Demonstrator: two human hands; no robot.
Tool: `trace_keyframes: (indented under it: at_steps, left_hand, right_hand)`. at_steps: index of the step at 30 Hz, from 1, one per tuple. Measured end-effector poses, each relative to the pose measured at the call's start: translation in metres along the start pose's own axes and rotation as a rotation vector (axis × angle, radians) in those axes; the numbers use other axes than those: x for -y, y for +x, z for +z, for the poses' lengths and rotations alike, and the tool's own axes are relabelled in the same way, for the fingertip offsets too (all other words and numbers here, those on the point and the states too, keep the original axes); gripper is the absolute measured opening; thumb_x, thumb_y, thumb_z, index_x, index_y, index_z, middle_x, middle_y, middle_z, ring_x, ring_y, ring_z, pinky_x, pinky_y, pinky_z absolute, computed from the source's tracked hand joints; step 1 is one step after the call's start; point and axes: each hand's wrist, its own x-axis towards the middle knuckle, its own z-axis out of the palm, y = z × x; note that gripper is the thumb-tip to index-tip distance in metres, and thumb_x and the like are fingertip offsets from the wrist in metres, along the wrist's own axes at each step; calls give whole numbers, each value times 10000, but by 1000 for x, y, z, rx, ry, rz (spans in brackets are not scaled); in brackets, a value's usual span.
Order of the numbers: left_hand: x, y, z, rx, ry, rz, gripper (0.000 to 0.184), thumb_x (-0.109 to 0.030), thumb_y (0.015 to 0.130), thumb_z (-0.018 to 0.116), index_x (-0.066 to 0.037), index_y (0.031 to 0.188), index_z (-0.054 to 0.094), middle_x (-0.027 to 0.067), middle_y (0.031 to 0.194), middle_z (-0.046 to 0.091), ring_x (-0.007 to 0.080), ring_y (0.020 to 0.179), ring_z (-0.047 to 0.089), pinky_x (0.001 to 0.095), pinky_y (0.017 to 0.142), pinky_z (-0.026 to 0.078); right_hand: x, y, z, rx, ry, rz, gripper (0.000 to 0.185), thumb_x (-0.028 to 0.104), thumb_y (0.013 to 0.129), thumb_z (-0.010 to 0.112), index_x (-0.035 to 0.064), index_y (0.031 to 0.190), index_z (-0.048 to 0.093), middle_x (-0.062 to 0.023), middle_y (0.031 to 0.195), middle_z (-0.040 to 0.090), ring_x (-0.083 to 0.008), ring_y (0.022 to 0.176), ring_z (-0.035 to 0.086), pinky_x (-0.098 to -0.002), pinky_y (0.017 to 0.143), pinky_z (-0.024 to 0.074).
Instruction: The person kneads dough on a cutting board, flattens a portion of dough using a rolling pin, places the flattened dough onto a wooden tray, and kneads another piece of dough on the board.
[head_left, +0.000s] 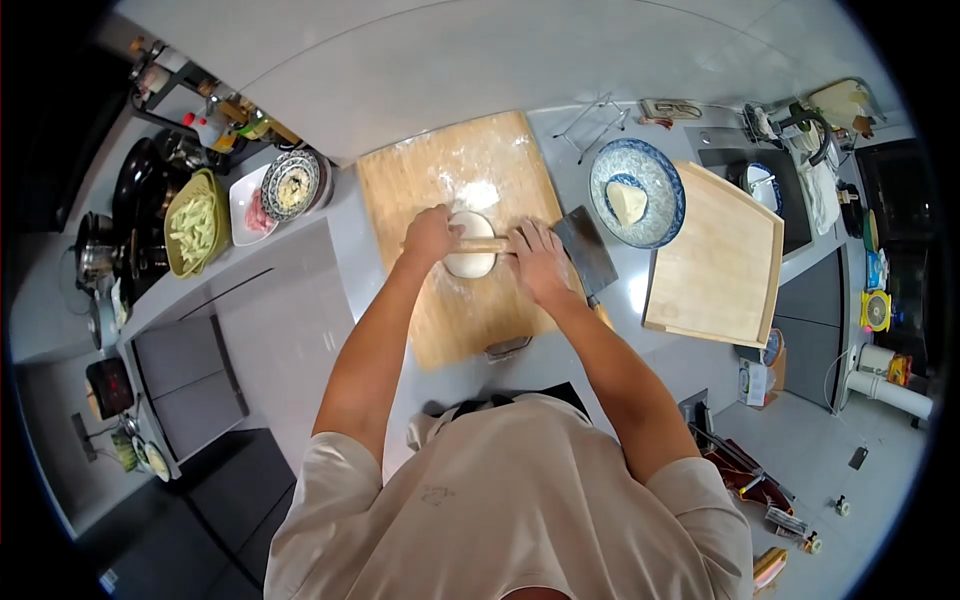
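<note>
The pair that matters here is the wooden rolling pin [482, 245] and the flattened dough disc [470, 266] beneath it — the pin crosses the disc near its middle, its long axis running almost straight from nine o'clock to three, square to the person's line of sight. The disc shows on both sides of the pin, toward twelve and toward six, and is slightly longer that way than across. It lies on the floured wooden pastry board [460, 330], which sits on the grey desk [350, 235]

From the left grip the disc lies at three o'clock; from the right grip it lies at about nine. The left hand [432, 236] is nearer, its thumb side right by the disc's edge, while the right hand [540, 258] leaves a small gap. The left grip is curled around the pin, with a stub showing beyond it at nine o'clock. The right grip is flatter — fingers somewhat fanned over the pin's other end — and I cannot tell whether they close beneath it

A cleaver [585, 248] lies just beside the right hand, at about two o'clock; farther that way stands a blue-patterned bowl [668, 185] holding a dough lump [626, 203]
</note>
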Motion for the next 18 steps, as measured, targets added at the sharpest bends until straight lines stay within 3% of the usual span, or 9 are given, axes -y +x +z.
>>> trace_keyframes:
  at_steps: [1,2,5,9,10,13,16,18]
  left_hand:
    - [6,-6,-1,54,-17,-13,302,-239,854,789,-17,1048,723,219,1021,741,404,957,717,463,850,577]
    - [12,-10,-3,107,-32,-24,298,-251,840,799,-20,1016,734,218,959,746,403,909,726,463,823,583]
    - [29,-57,16,83,-130,-39,281,-263,809,825,-26,936,743,202,904,745,390,873,731,466,801,579]
    - [-1,-128,7,-117,-188,-185,256,-264,930,747,-19,1003,734,150,914,771,326,840,740,408,771,583]
    - [-9,-143,1,-155,-102,-176,276,-240,987,669,-27,1154,722,179,1112,760,363,1024,719,430,897,567]
    - [8,-164,25,-465,142,89,440,-268,1027,591,-11,1382,630,216,1442,619,400,1346,570,485,1119,455]
    - [13,-168,46,-313,173,11,597,-301,1060,502,19,1561,447,217,1649,402,420,1543,331,545,1265,245]
    - [13,-163,50,-323,186,11,633,-321,1060,483,24,1585,407,213,1681,349,405,1570,282,552,1282,191]
  right_hand:
    - [-1,-11,1,-30,42,-24,460,312,980,664,126,1399,621,-111,1494,553,-323,1465,437,-474,1231,302]
    - [-2,-20,1,-162,63,-47,314,220,943,696,181,1254,697,-66,1329,629,-310,1321,541,-468,1147,382]
    - [-2,-46,-12,-48,59,-82,308,235,938,704,174,1240,715,-63,1257,646,-304,1256,567,-477,1118,407]
    - [5,-76,-22,-22,76,-60,323,251,943,704,169,1256,716,-63,1228,654,-298,1231,576,-481,1105,417]
    - [8,-83,-24,-5,87,-23,328,254,950,701,173,1267,715,-63,1243,656,-303,1247,572,-483,1106,415]
    - [20,-101,-18,-10,102,38,379,275,974,679,139,1328,689,-91,1331,648,-325,1325,545,-492,1129,396]
    - [35,-115,-12,-55,49,93,506,330,1012,626,62,1440,596,-139,1493,564,-341,1451,454,-498,1188,343]
    - [42,-110,-9,-20,11,180,609,378,1037,574,10,1517,503,-162,1598,470,-337,1529,365,-497,1235,288]
